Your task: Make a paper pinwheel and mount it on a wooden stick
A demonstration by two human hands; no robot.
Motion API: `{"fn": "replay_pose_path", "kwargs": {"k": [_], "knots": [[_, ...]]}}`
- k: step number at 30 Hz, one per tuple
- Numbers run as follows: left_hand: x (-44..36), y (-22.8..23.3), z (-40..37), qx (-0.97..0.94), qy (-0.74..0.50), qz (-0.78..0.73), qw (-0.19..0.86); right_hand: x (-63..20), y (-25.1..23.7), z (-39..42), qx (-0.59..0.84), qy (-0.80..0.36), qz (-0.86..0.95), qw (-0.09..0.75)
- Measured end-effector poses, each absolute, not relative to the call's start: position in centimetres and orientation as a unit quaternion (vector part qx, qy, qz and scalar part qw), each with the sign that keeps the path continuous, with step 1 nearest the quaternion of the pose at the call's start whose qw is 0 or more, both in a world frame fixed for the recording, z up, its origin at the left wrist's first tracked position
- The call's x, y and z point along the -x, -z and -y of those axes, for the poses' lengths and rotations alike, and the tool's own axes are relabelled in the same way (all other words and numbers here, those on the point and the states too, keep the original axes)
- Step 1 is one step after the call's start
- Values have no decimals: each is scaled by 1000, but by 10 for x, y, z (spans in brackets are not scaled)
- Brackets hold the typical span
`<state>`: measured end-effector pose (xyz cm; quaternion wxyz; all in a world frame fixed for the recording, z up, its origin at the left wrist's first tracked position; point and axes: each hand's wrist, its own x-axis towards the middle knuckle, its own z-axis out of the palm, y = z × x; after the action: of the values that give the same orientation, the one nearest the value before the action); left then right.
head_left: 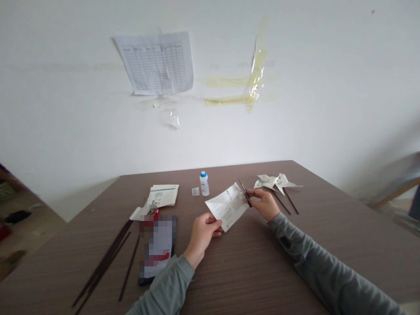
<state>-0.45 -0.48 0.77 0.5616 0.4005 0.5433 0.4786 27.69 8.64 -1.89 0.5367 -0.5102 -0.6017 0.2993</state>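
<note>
My left hand pinches the lower left corner of a printed sheet of paper, thumb on top, holding it tilted above the table. Dark scissors are in my right hand, at the sheet's right edge, their thin blades pointing up and away. My fingers partly cover their handles. Beyond the sheet stands a white bottle with a blue cap, and beside it lies a small clear square piece. Two paper pinwheels on dark sticks lie past my right hand.
On the brown table, a stack of printed paper lies at the back left. Nearer are a small red box, a phone with a blurred screen and several long dark sticks. The white wall rises behind.
</note>
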Motion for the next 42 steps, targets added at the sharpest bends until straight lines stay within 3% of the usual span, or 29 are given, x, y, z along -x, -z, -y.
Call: {"fn": "replay_pose_path", "kwargs": {"k": [10,24,35,42], "knots": [[12,-10,2,-326,-557,-553,527,-277,14,-72,546,-285,576,538],[10,-8,-13,-296,-627,-508,512,-237,27,-33,481,-438,633,420],[11,-10,-9,-295,-657,-481,500,-212,21,3,399,-555,613,397],[9,-9,-6,-292,-659,-475,505,-201,8,13,408,-561,615,376]]}}
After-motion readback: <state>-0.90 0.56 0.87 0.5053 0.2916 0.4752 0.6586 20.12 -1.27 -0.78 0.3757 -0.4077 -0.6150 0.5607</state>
